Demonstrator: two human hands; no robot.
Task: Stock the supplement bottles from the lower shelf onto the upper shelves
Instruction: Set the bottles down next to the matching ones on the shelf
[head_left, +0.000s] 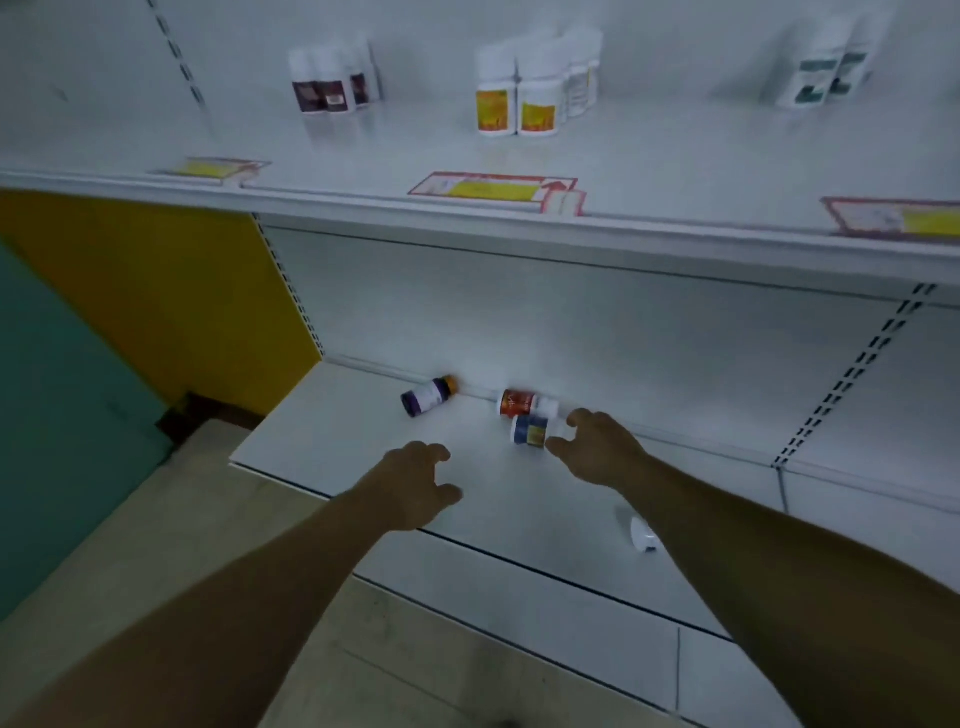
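Right hand (597, 449): fingers spread, thumb and forefinger apart on either side of the white cap end of the blue-labelled bottle (530, 430). Nothing gripped yet; whether the fingertips touch the cap cannot be told.

Left hand (418, 486): empty, fingers loosely curled apart, hovering over bare lower shelf (322, 436), well short of any bottle.

Blue-labelled bottle lies on its side, touching or just beside the red-labelled bottle (522, 402), which lies against the back panel. A purple-labelled bottle (428, 396) with an orange cap lies apart to the left, also at the back. A white bottle (642, 535) lies near the shelf front, partly hidden by the right forearm.

Step in hand, as judged: picking up the blue one. A lying bottle rolls, so close on the body rather than the cap, pinching across its width, and lift straight up so the red neighbour is not nudged. The left hand could take the purple one.

Upper shelf (363, 156) carries upright groups: dark-labelled bottles (322, 85), yellow-labelled bottles (519, 101), green-labelled bottles (826, 73), with bare space between them.
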